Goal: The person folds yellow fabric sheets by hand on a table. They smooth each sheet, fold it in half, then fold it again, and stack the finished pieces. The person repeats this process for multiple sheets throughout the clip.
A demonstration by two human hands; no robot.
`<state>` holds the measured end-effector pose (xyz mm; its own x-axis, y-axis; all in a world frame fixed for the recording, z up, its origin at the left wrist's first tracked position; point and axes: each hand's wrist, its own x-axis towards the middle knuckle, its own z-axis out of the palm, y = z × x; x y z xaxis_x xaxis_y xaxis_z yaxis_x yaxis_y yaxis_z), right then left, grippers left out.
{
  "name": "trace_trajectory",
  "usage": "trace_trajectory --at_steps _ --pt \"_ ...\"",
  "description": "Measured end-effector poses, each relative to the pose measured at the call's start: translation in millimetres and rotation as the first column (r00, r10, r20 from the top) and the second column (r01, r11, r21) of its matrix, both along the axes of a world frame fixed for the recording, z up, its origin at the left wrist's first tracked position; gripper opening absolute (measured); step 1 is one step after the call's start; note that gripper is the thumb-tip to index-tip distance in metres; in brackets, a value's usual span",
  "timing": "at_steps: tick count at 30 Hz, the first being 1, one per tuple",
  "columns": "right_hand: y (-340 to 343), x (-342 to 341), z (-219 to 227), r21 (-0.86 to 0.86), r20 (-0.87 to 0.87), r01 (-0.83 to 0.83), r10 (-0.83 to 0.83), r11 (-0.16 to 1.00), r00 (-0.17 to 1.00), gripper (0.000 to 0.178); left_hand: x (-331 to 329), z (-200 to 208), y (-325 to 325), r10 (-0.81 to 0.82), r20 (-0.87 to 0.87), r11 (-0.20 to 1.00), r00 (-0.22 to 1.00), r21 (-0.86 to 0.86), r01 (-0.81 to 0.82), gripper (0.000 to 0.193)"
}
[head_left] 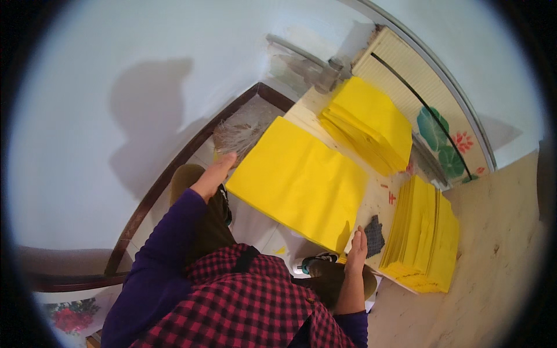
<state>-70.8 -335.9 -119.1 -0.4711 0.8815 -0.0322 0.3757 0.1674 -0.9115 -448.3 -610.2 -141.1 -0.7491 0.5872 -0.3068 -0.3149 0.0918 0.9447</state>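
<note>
A broad stack of yellow paper sheets point(301, 180) lies before me on a low table, its near edge reaching toward my lap. My left hand point(217, 176) is stretched out flat beside the stack's left corner, fingers straight. At the opposite end, my right hand point(357, 250) is held on edge next to the right near corner, its fingers extended too. Neither hand is wrapped around the paper, and I cannot tell whether the palms touch its edges. A dark grey cloth point(374, 236) lies just right of my right hand.
Another yellow pile point(371, 119) stands at the back of the table point(371, 200), and a third yellow pile point(422, 235) sits at its right. Crumpled clear plastic point(241, 129) lies by the wall at the left. Behind stands a ribbed panel point(400, 69) with painted leaves.
</note>
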Motion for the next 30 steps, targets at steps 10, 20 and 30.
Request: trace_trajectory --at_steps 10,20,30 --pt "-26 -24 11 -0.173 0.138 0.089 -0.065 0.981 0.988 0.053 5 7 15 -0.148 0.211 0.977 0.966 0.183 0.11 0.067" --pt "-21 -18 -7 -0.21 0.017 0.098 -0.096 0.973 0.995 0.049 4 -13 30 -0.109 0.184 0.972 0.977 0.228 0.066 0.073" --pt "-18 -12 -7 -0.193 0.026 0.059 -0.055 0.98 0.998 0.051 17 -14 13 -0.079 0.071 0.988 0.994 0.137 0.069 0.091"
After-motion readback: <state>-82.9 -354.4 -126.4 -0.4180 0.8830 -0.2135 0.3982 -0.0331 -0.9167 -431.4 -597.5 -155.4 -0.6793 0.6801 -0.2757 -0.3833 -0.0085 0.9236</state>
